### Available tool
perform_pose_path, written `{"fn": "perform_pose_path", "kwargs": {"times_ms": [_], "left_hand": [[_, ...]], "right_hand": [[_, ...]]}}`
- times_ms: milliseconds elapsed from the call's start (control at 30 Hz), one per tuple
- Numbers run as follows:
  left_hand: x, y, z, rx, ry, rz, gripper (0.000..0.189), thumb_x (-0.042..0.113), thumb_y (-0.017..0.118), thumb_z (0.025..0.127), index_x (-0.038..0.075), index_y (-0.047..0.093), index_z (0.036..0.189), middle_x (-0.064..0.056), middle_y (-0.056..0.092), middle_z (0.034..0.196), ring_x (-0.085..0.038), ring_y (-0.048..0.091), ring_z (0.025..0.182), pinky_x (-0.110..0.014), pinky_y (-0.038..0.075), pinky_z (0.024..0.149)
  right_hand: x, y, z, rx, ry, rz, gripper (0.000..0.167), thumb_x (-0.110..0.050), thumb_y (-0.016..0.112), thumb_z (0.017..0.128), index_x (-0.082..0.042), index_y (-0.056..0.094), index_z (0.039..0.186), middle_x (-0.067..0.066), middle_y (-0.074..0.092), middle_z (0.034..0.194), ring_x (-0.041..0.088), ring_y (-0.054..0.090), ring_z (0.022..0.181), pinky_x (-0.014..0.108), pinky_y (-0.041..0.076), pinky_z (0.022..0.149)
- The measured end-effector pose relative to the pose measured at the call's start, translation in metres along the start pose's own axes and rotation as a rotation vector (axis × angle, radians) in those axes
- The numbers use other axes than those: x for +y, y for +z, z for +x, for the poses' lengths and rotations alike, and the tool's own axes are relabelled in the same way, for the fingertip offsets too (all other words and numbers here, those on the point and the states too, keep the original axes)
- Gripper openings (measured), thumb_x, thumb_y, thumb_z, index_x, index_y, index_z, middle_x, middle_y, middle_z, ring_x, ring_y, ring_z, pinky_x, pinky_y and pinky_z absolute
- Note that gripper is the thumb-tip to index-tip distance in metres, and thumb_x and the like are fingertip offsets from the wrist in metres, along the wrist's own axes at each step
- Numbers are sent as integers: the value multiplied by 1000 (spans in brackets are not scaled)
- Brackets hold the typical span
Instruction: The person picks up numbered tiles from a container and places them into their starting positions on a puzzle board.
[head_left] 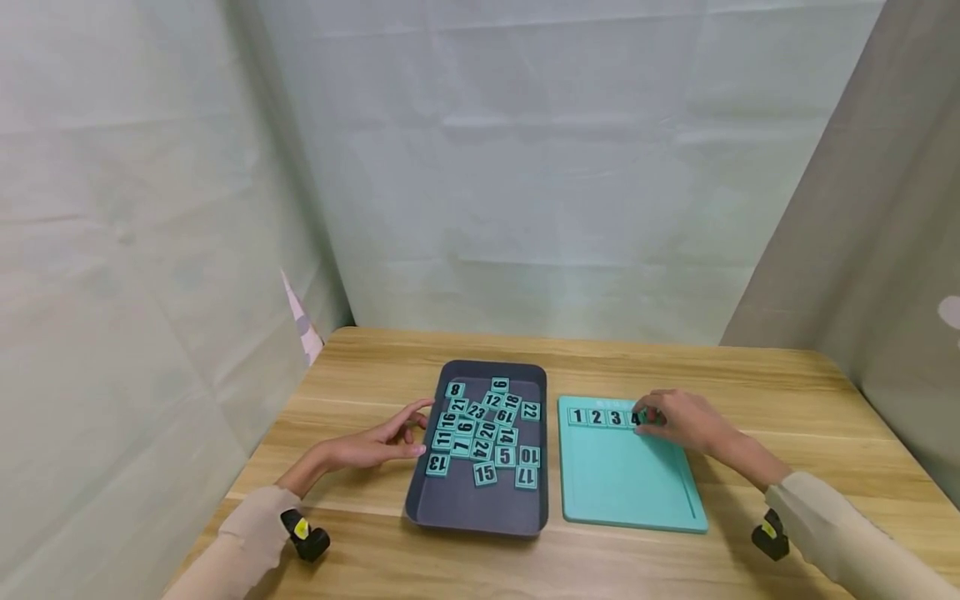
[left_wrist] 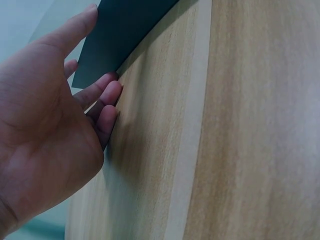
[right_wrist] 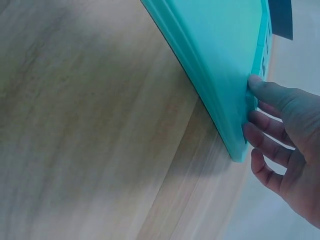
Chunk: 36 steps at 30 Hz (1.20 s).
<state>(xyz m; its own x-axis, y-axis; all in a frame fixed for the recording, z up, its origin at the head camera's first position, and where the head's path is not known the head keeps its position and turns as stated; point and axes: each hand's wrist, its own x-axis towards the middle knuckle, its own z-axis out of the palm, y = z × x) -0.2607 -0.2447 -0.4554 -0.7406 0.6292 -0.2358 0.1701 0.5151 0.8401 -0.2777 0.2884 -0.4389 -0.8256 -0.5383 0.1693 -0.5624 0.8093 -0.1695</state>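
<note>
A turquoise board lies to the right, with number tiles 1, 2 and 3 in a row along its top. At the end of that row my right hand pinches tile 4 between thumb and fingers, partly covering it. In the right wrist view, the thumb is at the board's tile row. Beside the left wall of a dark grey tray is my left hand, its fingers relaxed and the fingertips right at the rim. Several loose number tiles lie mixed in the tray, some turned sideways or upside down.
Both the tray and board rest on a wooden table. A narrow strip of tabletop separates them. Pale cloth hangs behind the table and at its sides. Each wrist wears a small black camera, such as the left one.
</note>
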Motion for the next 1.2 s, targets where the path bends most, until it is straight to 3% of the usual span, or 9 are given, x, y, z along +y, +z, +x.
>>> {"fn": "perform_pose_path", "kwargs": {"times_ms": [267, 533, 633, 833, 1033, 1200], "left_hand": [[0, -1, 1, 1, -9, -2, 75, 32, 56, 106, 33, 8, 163, -15, 36, 148, -26, 42, 114, -35, 36, 93], [1, -1, 1, 0, -18, -7, 75, 33, 56, 106, 32, 7, 164, -15, 35, 149, -26, 41, 115, -37, 35, 95], [1, -1, 0, 1, -17, -6, 76, 33, 56, 106, 32, 8, 164, -15, 35, 149, -26, 41, 115, -37, 35, 95], [0, -1, -1, 7, -20, -9, 76, 33, 57, 105, 32, 9, 163, -15, 35, 149, -26, 41, 114, -36, 35, 94], [1, 0, -1, 3, -8, -9, 76, 33, 57, 105, 31, 9, 163, -15, 36, 148, -26, 42, 114, -33, 36, 93], [1, 1, 0, 2, 2, -16, 75, 32, 57, 105, 31, 9, 163, -15, 36, 147, -26, 42, 114, -32, 36, 93]], "right_hand": [[-2, -3, 2, -7, -15, -13, 25, -23, 82, 86, -9, 75, 106, -5, 67, 80, 1, 53, 68, 21, 44, 57], [-14, -16, 13, 16, -97, -16, 20, -12, 80, 87, -7, 75, 105, -4, 66, 82, 1, 53, 65, 20, 44, 55], [-33, -24, 22, 25, -113, -2, 18, -12, 78, 89, -6, 75, 106, -3, 67, 84, 2, 56, 66, 20, 46, 57], [-93, -27, 45, 27, -158, 49, 23, -22, 77, 92, -9, 77, 110, 2, 72, 96, 13, 66, 77, 21, 51, 64], [-145, -10, 63, 36, -299, 66, 24, -29, 78, 91, -12, 79, 108, 1, 73, 101, 17, 63, 94, 35, 54, 83], [-165, 16, 70, -31, -351, -19, 27, -37, 80, 89, -16, 80, 106, -3, 71, 100, 15, 54, 94, 39, 49, 81]]}}
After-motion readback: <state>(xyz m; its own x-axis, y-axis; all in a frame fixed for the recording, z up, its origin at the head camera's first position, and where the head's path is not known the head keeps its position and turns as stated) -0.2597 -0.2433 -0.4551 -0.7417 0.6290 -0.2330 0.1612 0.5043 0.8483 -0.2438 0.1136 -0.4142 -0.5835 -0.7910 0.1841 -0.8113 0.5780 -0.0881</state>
